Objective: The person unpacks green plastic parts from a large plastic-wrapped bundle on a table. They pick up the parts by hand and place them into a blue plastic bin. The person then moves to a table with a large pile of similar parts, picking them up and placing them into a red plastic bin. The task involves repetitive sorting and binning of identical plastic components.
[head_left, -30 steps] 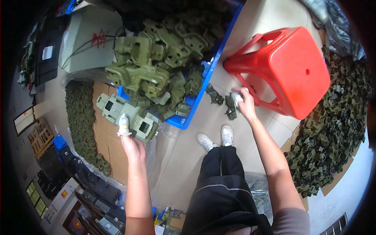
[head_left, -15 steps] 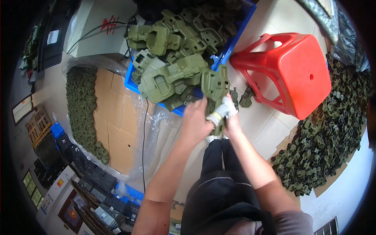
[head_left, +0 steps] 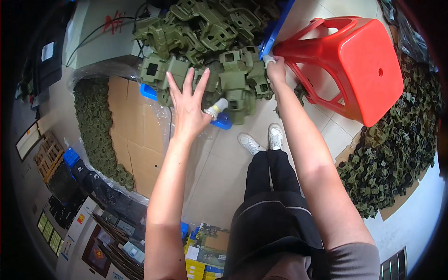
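Hands have split since the last frame: met near centre then. Now left hand (head_left: 189, 112) is over the parts (head_left: 233, 80), upper centre, fingers spread; contact unclear. Right hand (head_left: 276, 71) is up at the right edge of the bin (head_left: 278, 28), can't tell if gripping. Parts heaped in bin. Stool (head_left: 373, 70) upper right.

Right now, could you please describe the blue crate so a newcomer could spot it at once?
Find the large red stool. Left of it, a heap of olive-green parts fills the blue crate. Its bright blue edges set it apart from both.
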Motion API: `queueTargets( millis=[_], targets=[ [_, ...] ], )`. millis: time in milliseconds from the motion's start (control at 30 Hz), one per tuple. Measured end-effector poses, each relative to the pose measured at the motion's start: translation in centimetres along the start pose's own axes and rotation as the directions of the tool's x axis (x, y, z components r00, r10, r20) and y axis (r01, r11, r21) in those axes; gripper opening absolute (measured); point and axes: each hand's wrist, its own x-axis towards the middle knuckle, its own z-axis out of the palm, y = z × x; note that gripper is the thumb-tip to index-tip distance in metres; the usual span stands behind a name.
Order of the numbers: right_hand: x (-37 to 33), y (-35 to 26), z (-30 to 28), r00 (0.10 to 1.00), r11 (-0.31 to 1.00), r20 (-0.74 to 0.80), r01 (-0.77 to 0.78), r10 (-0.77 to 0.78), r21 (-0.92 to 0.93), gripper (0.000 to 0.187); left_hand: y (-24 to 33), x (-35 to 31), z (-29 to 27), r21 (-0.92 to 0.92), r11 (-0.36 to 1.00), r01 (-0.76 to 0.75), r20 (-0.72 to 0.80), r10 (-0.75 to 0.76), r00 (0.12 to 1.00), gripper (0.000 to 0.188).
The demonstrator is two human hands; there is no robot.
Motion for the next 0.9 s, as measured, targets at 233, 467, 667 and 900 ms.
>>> queueTargets(
  millis=[233, 467, 667, 900],
  targets=[
    [-2.4, 0.6, -4.3, 0.837, 0.828, 0.546, -0.333, 0.039, 0.451, 0.042, -2.6, 1.6, 0.2, 0.004, 1.000, -0.004, -0.047, 0.004, 0.999, 0.063],
    [-6.0, 3.9, 0.5, 0.821, 0.806, 0.562, -0.262, -0.102, 0.530, 0.079, 3.4, -4.4, 4.3, 0.080, 0.995, -0.059, 0.030, 0.056, 0.998, 0.068],
    [-3.0, 15.1, -4.5, 0.979, 0.929, 0.143, 0.084, -0.144, 0.361, 0.055, 6.0, -7.0, 9.7, -0.014, 0.999, 0.041, -0.051, -0.042, 0.998, 0.080],
    [5.3, 31.9, -9.4, 0.950, 0.951, -0.270, -0.218, 0.155, -0.220, 0.067, 8.9, -11.0, 32.0, -0.432, 0.725, 0.537, 0.374, -0.398, 0.838, 0.085]
  ],
)
